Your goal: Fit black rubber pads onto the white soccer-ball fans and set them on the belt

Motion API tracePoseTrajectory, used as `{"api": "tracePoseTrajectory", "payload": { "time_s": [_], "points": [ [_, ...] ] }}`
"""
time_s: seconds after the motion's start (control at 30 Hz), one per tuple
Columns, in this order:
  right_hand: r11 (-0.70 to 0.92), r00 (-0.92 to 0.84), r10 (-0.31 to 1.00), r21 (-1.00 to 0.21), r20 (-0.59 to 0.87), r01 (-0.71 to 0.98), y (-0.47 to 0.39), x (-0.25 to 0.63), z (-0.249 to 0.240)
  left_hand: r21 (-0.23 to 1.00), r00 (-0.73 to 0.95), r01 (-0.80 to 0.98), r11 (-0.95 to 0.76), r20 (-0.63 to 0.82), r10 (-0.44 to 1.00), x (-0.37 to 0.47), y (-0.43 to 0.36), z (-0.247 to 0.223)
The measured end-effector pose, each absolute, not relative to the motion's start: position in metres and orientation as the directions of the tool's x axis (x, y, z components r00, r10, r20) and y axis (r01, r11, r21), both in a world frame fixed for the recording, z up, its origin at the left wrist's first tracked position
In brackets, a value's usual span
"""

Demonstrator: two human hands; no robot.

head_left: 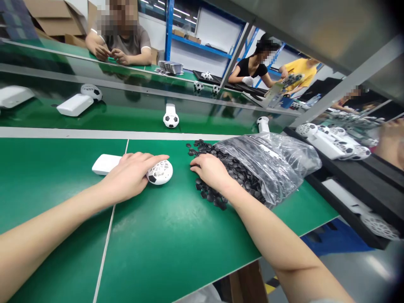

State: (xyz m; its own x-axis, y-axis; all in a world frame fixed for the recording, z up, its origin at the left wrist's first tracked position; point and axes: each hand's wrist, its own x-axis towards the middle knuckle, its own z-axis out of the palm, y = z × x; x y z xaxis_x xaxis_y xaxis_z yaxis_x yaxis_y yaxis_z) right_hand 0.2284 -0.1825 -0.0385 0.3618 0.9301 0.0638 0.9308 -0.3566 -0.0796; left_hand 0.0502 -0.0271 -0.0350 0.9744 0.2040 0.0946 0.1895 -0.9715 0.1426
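Note:
Under my left hand (pixel 131 174) lies a white device (pixel 160 172) with a round, openwork head patterned like a football. My fingers wrap over it where head and body meet, and its flat white body (pixel 105 164) sticks out to the left. A black patch shows on the head's lower left. My right hand (pixel 211 170) is at the left side of a heap of small black pieces (pixel 241 170), some of them five-sided. Its fingers are bent and close together, pointing left; whatever is between them is hidden. The heap spills from a clear plastic bag (pixel 268 158).
Beyond the pale rail (pixel 63 133), similar white devices lie on the green conveyor (pixel 132 113), one with a football head (pixel 171 119). At right, a black tray (pixel 318 185) bears several more. Co-workers sit across the line (pixel 126 42). A slanted metal post (pixel 347 80) rises at right.

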Motion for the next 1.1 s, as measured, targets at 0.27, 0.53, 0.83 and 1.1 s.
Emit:
{"api": "tracePoseTrajectory", "payload": {
  "time_s": [0.27,0.53,0.83,1.1],
  "points": [
    [-0.371,0.368,0.927,0.040,0.072,0.928,-0.184,0.222,-0.038,0.187,0.980,0.129,-0.974,0.126,0.154,0.050,-0.028,-0.039],
    [-0.013,0.325,0.900,-0.726,0.292,0.688,-0.187,0.204,-0.030,0.275,0.983,0.131,-0.952,0.087,0.160,0.051,-0.028,-0.036],
    [0.087,0.275,0.922,-0.839,0.272,0.537,-0.183,0.181,-0.039,0.316,0.958,0.210,-0.925,0.124,0.260,0.053,-0.040,-0.036],
    [0.011,0.382,0.900,-0.886,0.211,0.464,-0.177,0.187,-0.050,0.343,0.948,0.214,-0.915,0.155,0.280,0.055,-0.045,-0.036]
  ]
}}
